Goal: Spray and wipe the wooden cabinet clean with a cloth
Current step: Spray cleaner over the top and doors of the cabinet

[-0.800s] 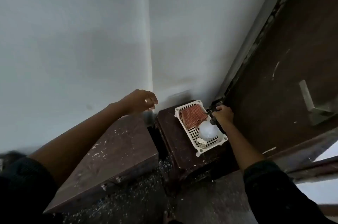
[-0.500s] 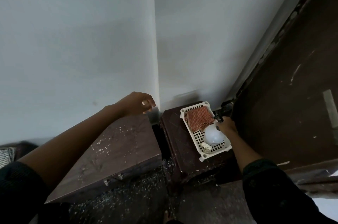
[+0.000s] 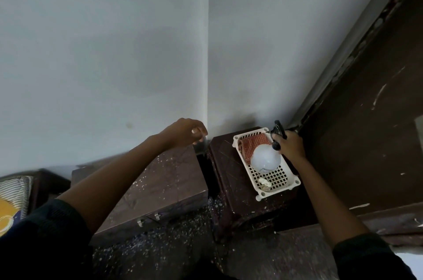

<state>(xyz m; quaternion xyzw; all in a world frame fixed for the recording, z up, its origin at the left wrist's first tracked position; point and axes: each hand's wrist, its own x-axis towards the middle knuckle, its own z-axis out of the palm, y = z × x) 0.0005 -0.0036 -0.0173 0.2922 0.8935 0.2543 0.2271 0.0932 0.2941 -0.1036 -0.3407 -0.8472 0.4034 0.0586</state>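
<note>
Right hand (image 3: 291,146) now grips the spray bottle (image 3: 265,159) by its black trigger head.
Since the earlier frame the nozzle has come clear above the fingers. The bottle's white body is over the basket (image 3: 295,182) and the checked cloth (image 3: 253,144). Left hand (image 3: 185,133), loosely curled and empty, hovers over the white-flecked dark wooden cabinet (image 3: 160,179).

right hand (image 3: 292,145) gripping spray bottle (image 3: 265,159), white basket (image 3: 278,178)
</note>
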